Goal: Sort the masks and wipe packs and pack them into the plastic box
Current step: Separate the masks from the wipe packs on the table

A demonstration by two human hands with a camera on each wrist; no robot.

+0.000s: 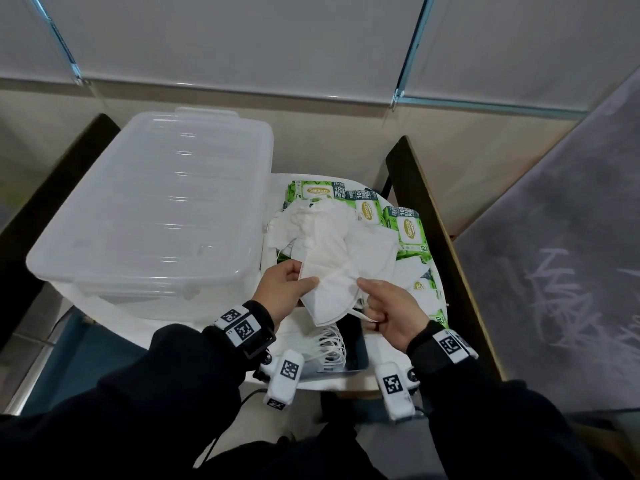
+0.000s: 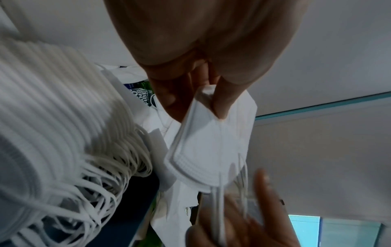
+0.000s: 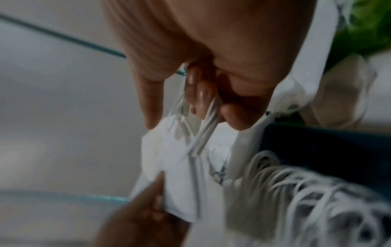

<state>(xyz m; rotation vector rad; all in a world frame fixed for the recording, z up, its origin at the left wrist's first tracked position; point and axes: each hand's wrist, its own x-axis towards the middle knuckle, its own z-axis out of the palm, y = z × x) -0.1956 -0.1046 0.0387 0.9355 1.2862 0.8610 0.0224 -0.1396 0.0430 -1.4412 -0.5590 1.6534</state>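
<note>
Near the front of the tabletop (image 1: 346, 382), the left hand (image 1: 284, 289) pinched one edge of a folded mask (image 1: 332, 289) while the right hand (image 1: 391, 313) gripped its ear loops (sorting, evidently). Next, it probably belonged with the stacked masks (image 1: 329, 344); the plastic box (image 1: 152, 209) stood lidded, left.

Folded white mask (image 1: 334, 289) held up between both hands, above table clutter.
Left hand (image 1: 282, 287) pinching mask's left edge; right hand (image 1: 391, 311) pinching ear loops at its right end, index finger extended. Loose pile of white masks (image 1: 325, 230) behind, lying over green wipe packs (image 1: 405, 226) on white table (image 1: 346, 377). Neat stack of masks (image 1: 327, 344) in dark tray (image 1: 356, 348) just below held mask. Lidded clear plastic box (image 1: 152, 209) on table's left. Dark sleeves, marker-tagged wristbands (image 1: 242, 329) on both wrists.
</note>
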